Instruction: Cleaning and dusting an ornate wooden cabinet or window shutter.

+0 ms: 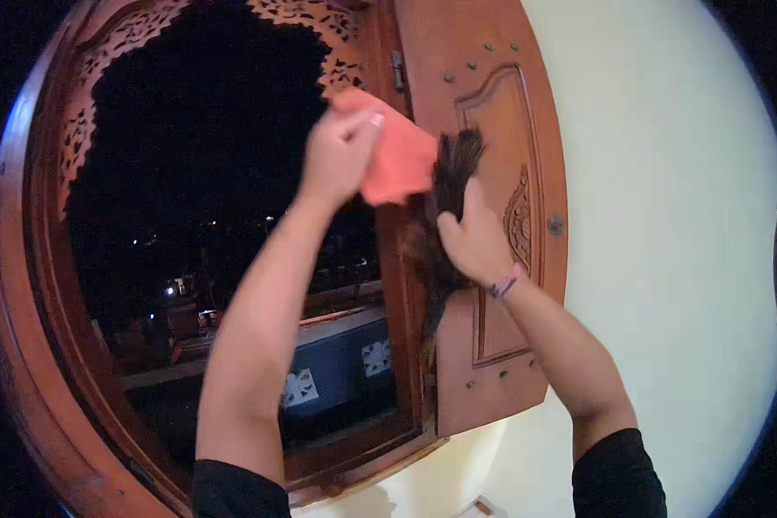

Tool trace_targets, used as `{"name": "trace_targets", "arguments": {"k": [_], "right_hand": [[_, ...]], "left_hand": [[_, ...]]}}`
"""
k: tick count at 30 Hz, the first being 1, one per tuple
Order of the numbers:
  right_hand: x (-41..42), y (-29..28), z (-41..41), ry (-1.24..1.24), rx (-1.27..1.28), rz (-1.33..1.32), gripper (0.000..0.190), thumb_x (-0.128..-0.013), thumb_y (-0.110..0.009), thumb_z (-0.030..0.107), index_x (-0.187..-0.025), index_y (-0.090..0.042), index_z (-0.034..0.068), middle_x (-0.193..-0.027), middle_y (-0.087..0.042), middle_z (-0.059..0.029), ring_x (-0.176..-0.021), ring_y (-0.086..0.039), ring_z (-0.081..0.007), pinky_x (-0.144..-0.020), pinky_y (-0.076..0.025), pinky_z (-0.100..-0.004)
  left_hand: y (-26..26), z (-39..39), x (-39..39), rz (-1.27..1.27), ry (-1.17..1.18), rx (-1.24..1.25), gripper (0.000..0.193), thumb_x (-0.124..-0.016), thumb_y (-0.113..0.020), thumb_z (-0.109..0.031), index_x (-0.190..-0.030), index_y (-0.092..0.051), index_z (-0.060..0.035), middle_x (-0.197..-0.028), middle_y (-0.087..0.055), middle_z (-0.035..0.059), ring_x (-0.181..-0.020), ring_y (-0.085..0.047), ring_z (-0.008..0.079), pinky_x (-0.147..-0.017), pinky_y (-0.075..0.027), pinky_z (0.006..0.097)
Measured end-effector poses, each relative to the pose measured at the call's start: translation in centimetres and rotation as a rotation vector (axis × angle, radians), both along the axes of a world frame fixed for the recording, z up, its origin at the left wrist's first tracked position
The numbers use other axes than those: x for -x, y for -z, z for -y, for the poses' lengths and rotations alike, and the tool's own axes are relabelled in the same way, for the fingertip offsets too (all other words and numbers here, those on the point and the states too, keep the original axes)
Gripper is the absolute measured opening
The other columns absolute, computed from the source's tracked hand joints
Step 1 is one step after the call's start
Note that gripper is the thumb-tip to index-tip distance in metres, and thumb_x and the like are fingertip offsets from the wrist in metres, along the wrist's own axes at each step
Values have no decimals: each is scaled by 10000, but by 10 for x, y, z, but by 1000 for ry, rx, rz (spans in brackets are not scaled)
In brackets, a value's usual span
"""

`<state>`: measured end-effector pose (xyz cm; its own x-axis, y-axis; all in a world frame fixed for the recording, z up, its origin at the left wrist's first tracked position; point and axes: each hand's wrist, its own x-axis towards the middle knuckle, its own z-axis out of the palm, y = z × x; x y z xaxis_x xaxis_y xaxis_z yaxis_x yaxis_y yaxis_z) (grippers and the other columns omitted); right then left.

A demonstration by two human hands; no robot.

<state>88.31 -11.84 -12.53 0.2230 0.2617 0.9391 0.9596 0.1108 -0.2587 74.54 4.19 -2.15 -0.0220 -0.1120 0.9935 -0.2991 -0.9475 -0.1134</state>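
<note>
My left hand [340,152] is raised in front of the window opening and grips a coral-pink cloth [401,158], which spreads out to the right of my fingers. Just beside it, my right hand [476,236] is closed around a bundle of dark brown bristles or feathers [458,155], like a duster. Its upper end fans out above my fingers. A dark blurred mass continues below my grip; whether it is the same tool or partly shadow I cannot tell. Behind my right hand stands a carved wooden shutter [492,330], swung inward. Cloth and bristles nearly meet near the hinge side.
A wooden window frame [405,362] surrounds the dark opening, with pierced carved trim [346,68] along its top. A metal hinge [397,71] joins frame and shutter. Beyond lies a low dark outdoor wall [340,362] with pale ornaments. A pale wall [654,226] rises at right.
</note>
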Motion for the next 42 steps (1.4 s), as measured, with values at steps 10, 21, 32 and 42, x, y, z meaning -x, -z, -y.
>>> {"name": "trace_targets", "arguments": {"k": [10, 21, 32, 42], "right_hand": [[-31, -34, -4, 244, 137, 126, 376, -875, -562, 208, -1146, -425, -14, -873, -665, -333, -848, -655, -522, -802, -513, -611], [-38, -23, -12, 360, 88, 257, 328, -881, -545, 137, -1165, -447, 5, -986, -680, -268, -831, -667, -467, -744, -525, -584], [-35, -23, -14, 374, 98, 258, 430, -889, -554, 121, -1285, -429, 7, -971, -655, -278, -829, -654, -467, -749, -524, -570], [-43, -46, 0, 311, 134, 243, 333, -954, -545, 174, -1245, -446, 46, -992, -683, -261, -902, -666, -470, -788, -522, -588]], "left_hand": [[-147, -80, -14, 182, -730, -425, 380, -926, -605, -164, -1266, -726, -283, -1148, -704, 115, -1106, -649, 336, -940, -527, 456], [-116, -38, -63, 156, -1497, -293, 592, -1002, -429, -538, -1363, -647, -122, -1594, -378, 165, -1505, -282, 346, -1174, -227, 646], [-164, -52, -52, 245, -1219, -102, 471, -1001, -556, -462, -1300, -688, -123, -1558, -424, 160, -1477, -326, 387, -1147, -274, 669], [-127, -64, -37, 106, -1352, -349, 456, -1019, -525, -429, -1321, -670, -120, -1596, -376, 156, -1502, -277, 386, -1166, -241, 657]]}}
